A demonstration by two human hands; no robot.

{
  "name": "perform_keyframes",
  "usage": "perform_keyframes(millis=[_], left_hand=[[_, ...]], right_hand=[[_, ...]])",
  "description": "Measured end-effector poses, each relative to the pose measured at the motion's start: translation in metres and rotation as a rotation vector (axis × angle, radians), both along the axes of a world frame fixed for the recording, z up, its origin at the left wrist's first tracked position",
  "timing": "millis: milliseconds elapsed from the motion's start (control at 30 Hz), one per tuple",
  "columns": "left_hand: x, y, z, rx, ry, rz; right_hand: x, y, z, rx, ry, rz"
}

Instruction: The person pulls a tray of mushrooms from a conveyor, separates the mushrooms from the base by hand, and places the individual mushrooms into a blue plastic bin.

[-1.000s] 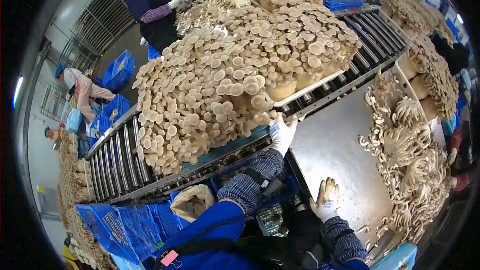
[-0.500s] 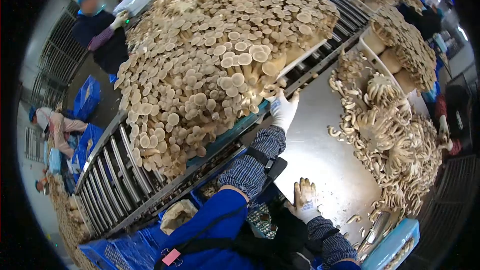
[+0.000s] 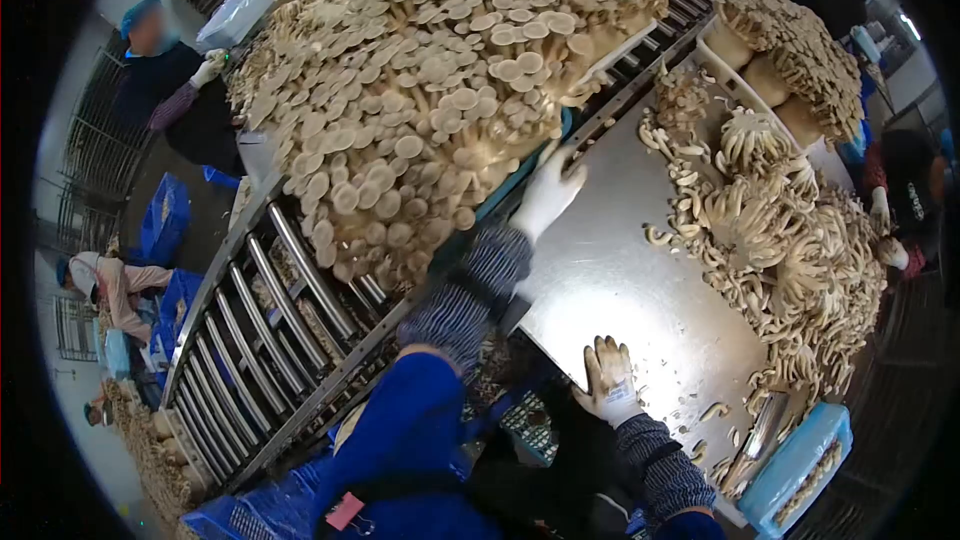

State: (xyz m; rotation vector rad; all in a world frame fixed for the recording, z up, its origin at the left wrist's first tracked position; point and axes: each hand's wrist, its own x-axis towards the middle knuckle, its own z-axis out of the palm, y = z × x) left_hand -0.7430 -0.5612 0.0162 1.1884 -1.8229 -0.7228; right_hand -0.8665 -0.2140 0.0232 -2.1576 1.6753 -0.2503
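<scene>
A large mass of tan, flat-capped mushrooms (image 3: pixel 430 110) rests on the roller conveyor and fills the upper middle of the view. At its near edge is my left hand (image 3: pixel 550 198) in a white glove, fingers stretched and thumb apart, right by a teal edge (image 3: pixel 510 180) under the mushrooms. No object shows in its grasp. My right hand (image 3: pixel 608 385), gloved with soiled fingertips, lies flat with fingers extended on the metal table (image 3: pixel 640 260). Loose mushrooms and clusters (image 3: pixel 770 230) are heaped along the table's right side.
Bare conveyor rollers (image 3: pixel 285 290) run at left. A blue-wrapped tray (image 3: pixel 800 470) sits at lower right, beside a metal blade-like tool (image 3: pixel 757 437). More mushrooms in a white tray (image 3: pixel 750 95) stand upper right. Co-workers are at upper left (image 3: pixel 165 90) and right (image 3: pixel 905 195).
The mushroom mass has shifted up and away along the conveyor, baring more rollers. My left hand has come off the mushrooms at its fingertips; my right hand stays flat on the table.
</scene>
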Motion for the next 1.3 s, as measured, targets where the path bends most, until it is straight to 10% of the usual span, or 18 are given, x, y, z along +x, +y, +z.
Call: perform_keyframes(millis=[100, 167, 367, 633, 1033, 1300], left_hand=[[0.081, 0.076, 0.003, 0.554, 0.321, 0.120], [0.136, 0.105, -0.055, 0.860, 1.165, 0.169], [0.124, 0.091, -0.025, 0.866, 1.772, 0.471], [0.109, 0.022, -0.065, 1.096, 1.573, 0.584], [0.050, 0.072, 0.016, 1.002, 1.562, 0.808], [-0.052, 0.213, -0.023, 1.086, 1.695, 0.231]], right_hand=[[0.002, 0.003, 0.001, -0.027, 0.007, -0.013], [0.004, 0.005, -0.003, -0.030, 0.008, -0.017], [0.003, 0.007, 0.010, -0.018, 0.074, -0.019], [-0.013, 0.021, 0.003, -0.075, 0.024, 0.005], [-0.027, 0.032, -0.033, -0.055, -0.097, -0.051], [-0.069, 0.070, -0.024, -0.423, -0.540, -0.180]])
